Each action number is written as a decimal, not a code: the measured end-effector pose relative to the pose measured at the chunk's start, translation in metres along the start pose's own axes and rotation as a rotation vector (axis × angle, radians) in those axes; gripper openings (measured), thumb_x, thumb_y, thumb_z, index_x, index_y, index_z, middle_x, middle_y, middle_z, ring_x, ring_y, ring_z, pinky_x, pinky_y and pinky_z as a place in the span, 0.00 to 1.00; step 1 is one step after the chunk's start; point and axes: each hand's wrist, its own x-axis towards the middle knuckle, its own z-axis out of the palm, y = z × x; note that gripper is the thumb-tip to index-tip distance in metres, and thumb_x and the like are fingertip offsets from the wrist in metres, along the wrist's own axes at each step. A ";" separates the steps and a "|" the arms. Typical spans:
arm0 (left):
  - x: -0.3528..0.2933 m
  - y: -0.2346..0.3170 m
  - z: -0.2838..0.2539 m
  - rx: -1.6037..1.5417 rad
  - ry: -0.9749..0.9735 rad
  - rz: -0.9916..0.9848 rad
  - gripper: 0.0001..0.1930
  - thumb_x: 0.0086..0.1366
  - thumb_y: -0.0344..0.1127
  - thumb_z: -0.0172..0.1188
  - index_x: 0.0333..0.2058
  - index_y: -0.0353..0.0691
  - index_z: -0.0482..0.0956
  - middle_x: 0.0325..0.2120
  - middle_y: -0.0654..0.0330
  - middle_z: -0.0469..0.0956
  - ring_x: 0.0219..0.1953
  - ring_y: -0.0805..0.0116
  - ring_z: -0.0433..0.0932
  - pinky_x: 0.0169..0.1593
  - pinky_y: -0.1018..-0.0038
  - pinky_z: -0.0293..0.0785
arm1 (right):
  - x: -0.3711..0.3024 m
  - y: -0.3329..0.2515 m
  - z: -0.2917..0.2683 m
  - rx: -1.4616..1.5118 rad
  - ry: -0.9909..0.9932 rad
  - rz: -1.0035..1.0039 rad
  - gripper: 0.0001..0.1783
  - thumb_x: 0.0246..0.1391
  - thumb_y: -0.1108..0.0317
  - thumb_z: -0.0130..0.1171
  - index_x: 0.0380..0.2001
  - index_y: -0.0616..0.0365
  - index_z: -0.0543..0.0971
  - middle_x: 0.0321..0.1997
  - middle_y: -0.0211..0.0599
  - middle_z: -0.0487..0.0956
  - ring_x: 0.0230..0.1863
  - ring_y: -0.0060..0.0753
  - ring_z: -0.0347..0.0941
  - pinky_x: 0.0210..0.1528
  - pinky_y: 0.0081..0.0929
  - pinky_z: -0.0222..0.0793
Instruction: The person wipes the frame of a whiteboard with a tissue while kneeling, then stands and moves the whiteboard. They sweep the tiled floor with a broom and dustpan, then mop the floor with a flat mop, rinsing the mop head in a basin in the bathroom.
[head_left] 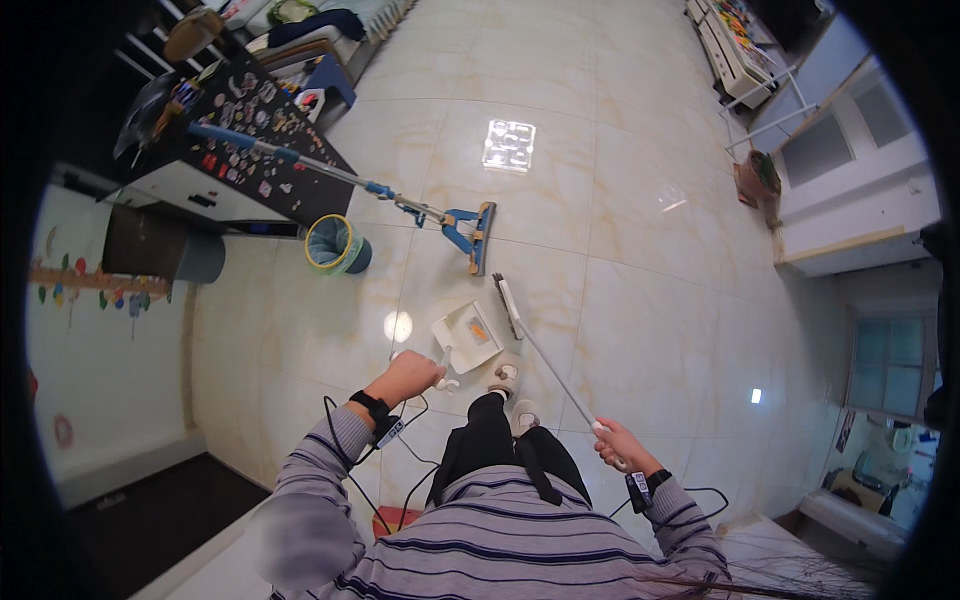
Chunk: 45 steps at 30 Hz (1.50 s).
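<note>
Head view. Person stands on pale glossy floor tiles [620, 200], looking down.

Right hand [620, 445]: fingers clenched round the near end of a broom [545, 355]. The thin handle's long axis runs diagonally, from the hand at lower right up and left to the brush head [507, 303], which rests on the floor and points away from the person. The brush head lies just beside the right edge of the dustpan.

Left hand [412, 375]: fingers closed on the short handle of a white dustpan [465, 335]. The pan sits flat on the floor ahead of the person's feet, mouth facing up and right toward the brush head. Inside it lies a small orange scrap [478, 328].

A foot in a light slipper [506, 378] stands between dustpan handle and broom handle, touching neither as far as I can tell.

Farther out: a blue flat mop [470, 232] lies on the floor beyond the dustpan, its long pole slanting up and left to lean on a dark cabinet [250, 130] covered in small stickers or magnets. Mop head is near the broom's brush but apart from it.

A round bin [335, 245] with a yellow rim and a blue liner stands by the cabinet's base; its contents cannot be made out.

A potted plant [755, 175] sits at the far right by a wall.
</note>
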 end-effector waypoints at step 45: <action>-0.331 -0.063 0.195 -2.226 2.014 -1.191 0.32 0.49 0.74 0.48 0.17 0.49 0.55 0.09 0.71 0.50 0.09 0.76 0.51 0.13 0.77 0.52 | -0.052 0.143 0.094 -0.290 0.050 0.023 0.31 0.54 0.71 0.50 0.60 0.49 0.53 0.22 0.36 0.69 0.13 0.17 0.57 0.12 0.15 0.54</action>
